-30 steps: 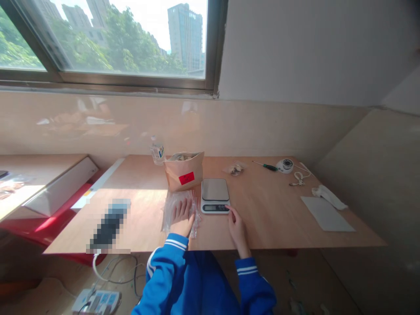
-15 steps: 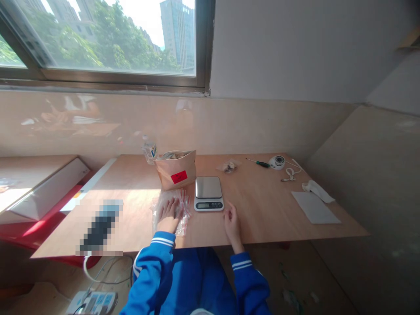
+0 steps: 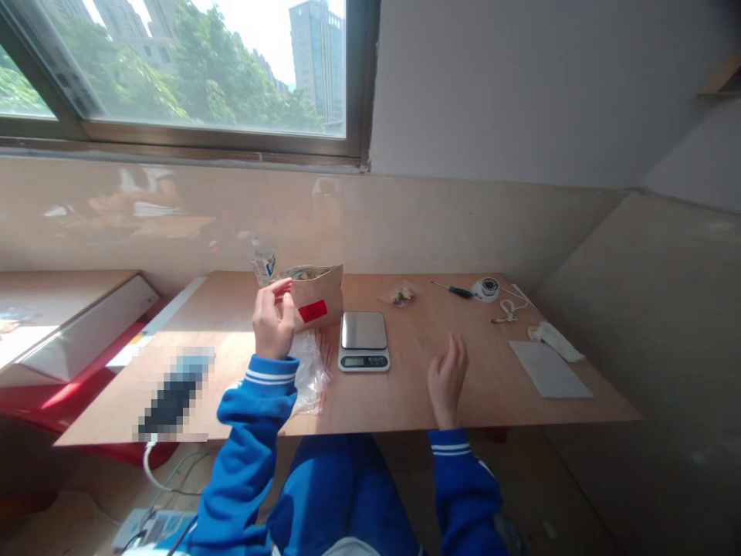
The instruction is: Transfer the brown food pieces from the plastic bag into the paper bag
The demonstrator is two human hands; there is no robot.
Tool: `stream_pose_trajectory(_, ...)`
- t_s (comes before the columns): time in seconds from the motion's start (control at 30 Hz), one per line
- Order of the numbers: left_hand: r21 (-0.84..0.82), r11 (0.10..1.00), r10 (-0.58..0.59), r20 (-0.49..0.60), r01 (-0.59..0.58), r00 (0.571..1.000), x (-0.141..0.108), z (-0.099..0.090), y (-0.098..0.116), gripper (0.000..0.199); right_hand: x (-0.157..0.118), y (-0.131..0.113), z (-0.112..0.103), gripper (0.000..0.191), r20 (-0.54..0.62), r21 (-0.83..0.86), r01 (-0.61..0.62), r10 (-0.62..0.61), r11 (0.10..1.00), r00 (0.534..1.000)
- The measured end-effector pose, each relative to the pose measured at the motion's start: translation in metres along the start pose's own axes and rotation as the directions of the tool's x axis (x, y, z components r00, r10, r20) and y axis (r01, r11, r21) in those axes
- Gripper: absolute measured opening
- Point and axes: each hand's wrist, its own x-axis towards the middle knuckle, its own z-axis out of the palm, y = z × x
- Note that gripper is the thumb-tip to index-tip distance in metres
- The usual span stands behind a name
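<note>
My left hand (image 3: 273, 320) is raised in front of the left side of a brown paper bag (image 3: 324, 293) with a red label. Its fingers are bent forward, thumb apart, holding nothing; whether they touch the bag I cannot tell. Below that hand lies a pile of clear zip bags (image 3: 312, 374) with red seals, partly hidden by my sleeve. My right hand (image 3: 448, 378) hovers over the table's right half, fingers loosely stretched and holding nothing. Between both hands stands a digital kitchen scale (image 3: 364, 332) with a bare metal plate.
Behind the paper bag is a plastic bottle (image 3: 265, 266). A small clear bag of parts (image 3: 402, 293), a screwdriver (image 3: 460, 293), a dome camera (image 3: 486, 289) with its cable, a white cloth (image 3: 556, 341) and a white sheet (image 3: 549, 371) lie rightward. A pixelated dark object (image 3: 174, 398) is at left.
My left hand has lifted off the zip bags and moved up and left to the paper bag. My right hand has moved right, away from the scale, and its fingers have straightened.
</note>
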Motion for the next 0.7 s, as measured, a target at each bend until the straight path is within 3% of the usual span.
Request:
stream_pose_trajectory(0.1, 0.093, 0.993, 0.065, 0.037, -0.069, 0.997, 0.021, 0.014, -0.004, 0.034, -0.018, 0.019, 0.023, 0.046, 0.264, -0.191, 0.029, 0.023, 0.981, 0.964)
stream_pose_trajectory(0.17, 0.176, 0.98, 0.071, 0.125, -0.092, 0.99, 0.03, 0.026, -0.012, 0.038, -0.031, 0.03, 0.034, 0.046, 0.351, -0.252, 0.065, 0.029, 0.966, 0.936)
stream_pose_trajectory(0.37, 0.461, 0.857, 0.011, 0.433, -0.232, 0.901, 0.042, 0.04, -0.017, 0.038, -0.041, 0.039, 0.037, 0.043, 0.312, -0.195, 0.106, -0.041, 0.975, 0.949)
stream_pose_trajectory(0.5, 0.63, 0.76, -0.218, 0.481, -0.162, 0.849, 0.061, 0.039, -0.009, 0.044, -0.04, 0.04, 0.036, 0.04, 0.28, -0.131, 0.1, -0.06, 0.986, 0.958)
stream_pose_trajectory(0.63, 0.628, 0.772, -0.392, 0.594, -0.1, 0.702, 0.092, 0.052, -0.015, 0.032, -0.041, 0.042, 0.037, 0.039, 0.25, -0.085, 0.094, -0.071, 0.992, 0.966)
stream_pose_trajectory(0.7, 0.585, 0.805, -0.369, 0.629, -0.104, 0.684, 0.102, 0.061, -0.022, 0.023, -0.041, 0.043, 0.037, 0.039, 0.247, -0.077, 0.091, -0.07, 0.993, 0.966)
